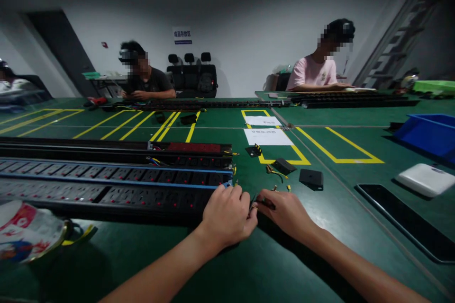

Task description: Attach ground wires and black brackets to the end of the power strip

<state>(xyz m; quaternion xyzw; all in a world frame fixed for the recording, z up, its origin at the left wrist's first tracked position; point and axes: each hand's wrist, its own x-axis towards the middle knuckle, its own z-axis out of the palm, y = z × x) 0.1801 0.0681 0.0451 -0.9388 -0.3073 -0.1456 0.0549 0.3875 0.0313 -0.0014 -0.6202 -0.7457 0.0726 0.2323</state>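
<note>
Two long black power strips with rows of sockets and red switches lie side by side on the left. My left hand (pixel 229 213) is closed over the right end of the nearer power strip (pixel 152 197), hiding that end. Close beside it, my right hand (pixel 286 210) pinches something small and dark at the left fingertips; its kind is hidden. The farther power strip (pixel 135 176) has blue edges. Just beyond my hands lie black end plates (pixel 311 179) and a short yellow-green wire (pixel 279 173).
A black phone (pixel 408 220) and a white case (pixel 426 180) lie right, near a blue bin (pixel 426 135). A printed can (pixel 30 232) stands at front left. Paper sheets (pixel 269 137) lie ahead. Two people sit across the green table (pixel 337 246); another is far left.
</note>
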